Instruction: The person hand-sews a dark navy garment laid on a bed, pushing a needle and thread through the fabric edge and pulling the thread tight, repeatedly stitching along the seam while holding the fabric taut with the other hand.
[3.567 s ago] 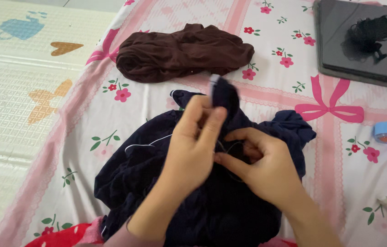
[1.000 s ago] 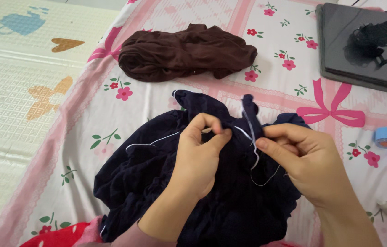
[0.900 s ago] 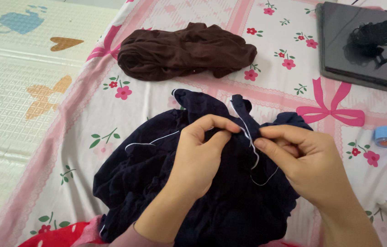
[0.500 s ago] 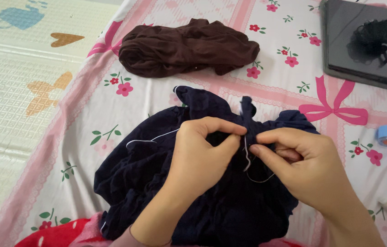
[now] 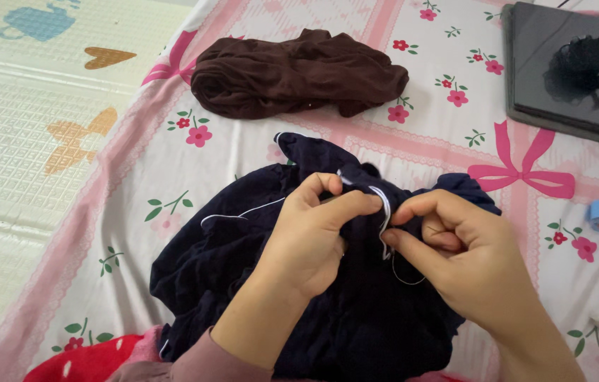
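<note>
Pinching navy garment (image 5: 328, 318) fold between left hand (image 5: 313, 237), right hand (image 5: 466, 258) (white thread (image 5: 384, 219) there).

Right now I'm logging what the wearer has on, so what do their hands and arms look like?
Both hands are bare: the left hand and right hand show no gloves, rings or watch. A mauve-pink sleeve cuff covers the left forearm; the right wrist shows no sleeve.

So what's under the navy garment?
The navy garment lies on a floral sheet, with red fabric showing at its lower edge. Whatever is beneath its middle is covered.
</note>
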### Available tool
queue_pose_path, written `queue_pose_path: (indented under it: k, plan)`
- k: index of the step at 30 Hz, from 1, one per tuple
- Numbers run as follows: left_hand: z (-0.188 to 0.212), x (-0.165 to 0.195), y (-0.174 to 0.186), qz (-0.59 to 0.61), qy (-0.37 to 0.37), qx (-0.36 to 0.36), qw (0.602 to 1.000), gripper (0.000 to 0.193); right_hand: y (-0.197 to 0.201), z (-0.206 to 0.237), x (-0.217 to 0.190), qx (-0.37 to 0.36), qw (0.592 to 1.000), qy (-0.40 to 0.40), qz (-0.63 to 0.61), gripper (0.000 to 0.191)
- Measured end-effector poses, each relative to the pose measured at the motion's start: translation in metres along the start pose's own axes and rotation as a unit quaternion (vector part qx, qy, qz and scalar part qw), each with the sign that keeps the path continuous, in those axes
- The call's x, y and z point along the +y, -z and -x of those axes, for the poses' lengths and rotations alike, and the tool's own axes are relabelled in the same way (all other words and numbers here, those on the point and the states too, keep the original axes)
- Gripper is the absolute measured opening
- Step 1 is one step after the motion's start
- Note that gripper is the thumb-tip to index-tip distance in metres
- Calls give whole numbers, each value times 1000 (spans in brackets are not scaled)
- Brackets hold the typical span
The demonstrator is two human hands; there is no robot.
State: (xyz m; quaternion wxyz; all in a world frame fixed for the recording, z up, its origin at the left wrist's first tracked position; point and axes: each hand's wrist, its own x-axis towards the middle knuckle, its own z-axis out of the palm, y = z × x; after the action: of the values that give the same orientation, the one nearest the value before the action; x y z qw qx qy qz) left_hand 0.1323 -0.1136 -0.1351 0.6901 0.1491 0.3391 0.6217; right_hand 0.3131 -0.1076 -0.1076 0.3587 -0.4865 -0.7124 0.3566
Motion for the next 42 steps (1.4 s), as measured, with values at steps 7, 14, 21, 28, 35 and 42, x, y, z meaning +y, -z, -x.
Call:
queue_pose_path:
  k: [7, 14, 21, 28, 35, 42]
  plan:
    - [2, 7, -2, -45, 18, -6, 999, 43, -4, -1, 3, 2, 998, -56, -4, 20]
    - [0, 8, 3, -46, -49, -43, 997, 42, 5, 0, 13, -4, 998, -65, -20, 6]
    - [0, 12, 9, -221, -185, -54, 956, 47, 21, 5, 10, -17, 998, -47, 29, 12]
    - [-1, 12, 7, -200, -176, -50, 963, 48, 11, -4, 4, -49, 995, -60, 66, 8]
    - [13, 15, -4, -246, -202, -107, 942, 44, 7, 1, 1, -11, 999, -48, -16, 12]
    - [11, 15, -6, -60, -103, -117, 986, 42, 0, 0, 7, 92, 992, -17, -87, 18]
